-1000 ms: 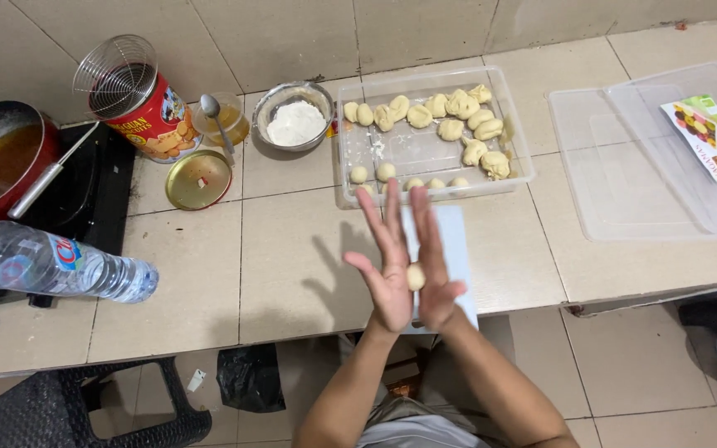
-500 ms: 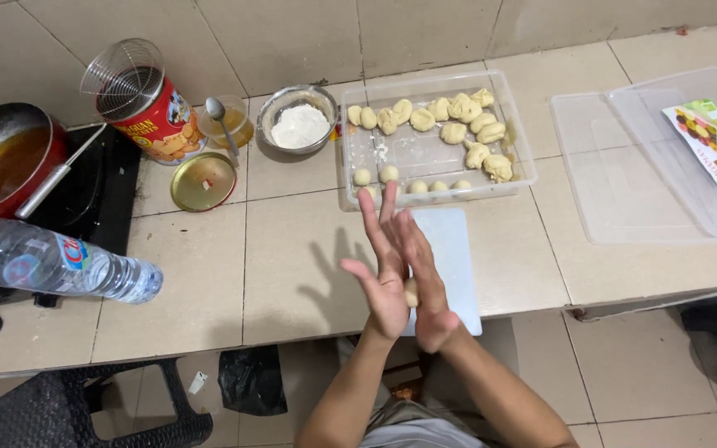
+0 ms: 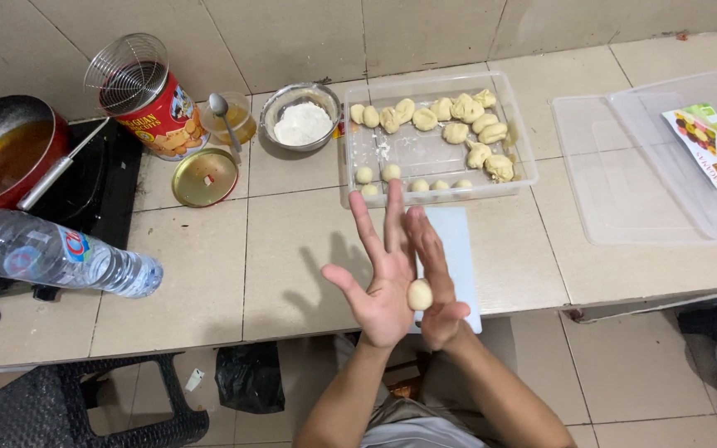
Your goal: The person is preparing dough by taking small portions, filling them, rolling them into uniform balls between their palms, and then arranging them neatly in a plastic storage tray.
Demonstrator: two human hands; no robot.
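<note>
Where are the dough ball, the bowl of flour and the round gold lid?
dough ball (image 3: 419, 294), head view, its middle.
bowl of flour (image 3: 276, 105), head view, left metal rim.
round gold lid (image 3: 203, 177), head view, its centre.

Bare tiled surface (image 3: 201, 265) lies left of the hands, open up to the plastic water bottle (image 3: 51, 257) lying on its side. Ahead, the clear dough tray (image 3: 357, 187) blocks the way just beyond the white cutting board (image 3: 458, 241). To the right, open tiles reach the clear lid (image 3: 624, 191).
</note>
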